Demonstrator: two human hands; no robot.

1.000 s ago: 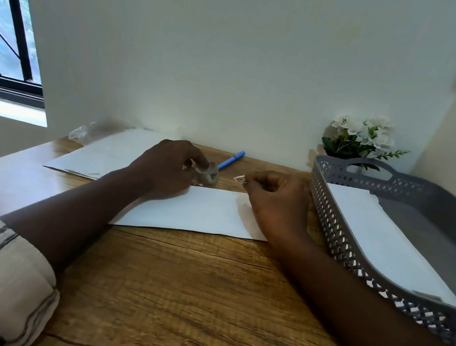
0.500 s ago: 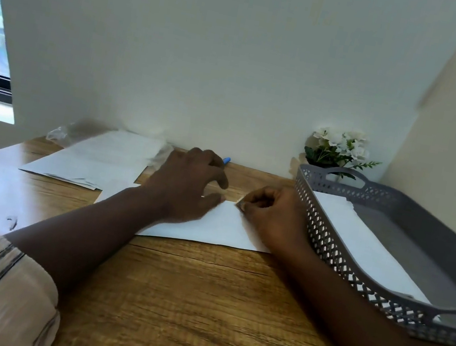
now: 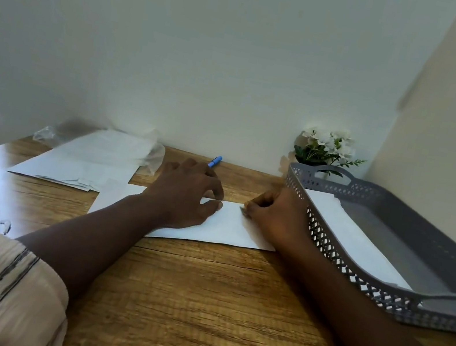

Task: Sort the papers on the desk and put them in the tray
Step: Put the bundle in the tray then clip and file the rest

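Observation:
A white sheet (image 3: pixel 226 229) lies flat on the wooden desk in front of me. My left hand (image 3: pixel 186 193) rests on its far part, with the thumb and fingertips pressing it down. At the sheet's far edge my right hand (image 3: pixel 274 216) has curled fingers that pinch a small clip (image 3: pixel 243 210). The grey lattice tray (image 3: pixel 329 248) stands just right of my right hand, with white paper (image 3: pixel 348 227) lying inside it. More loose papers (image 3: pixel 84 167) are stacked at the back left.
A blue pen (image 3: pixel 215 161) lies by the wall behind my left hand. Crumpled clear plastic (image 3: pixel 152 153) sits on the back-left papers. A pot of white flowers (image 3: pixel 327 146) stands behind the tray. Walls close off the back and right, and a window is at the far left.
My left hand left the small grey object it held and came down onto the sheet. My right hand brought the clip to the sheet's far edge. The view swung right.

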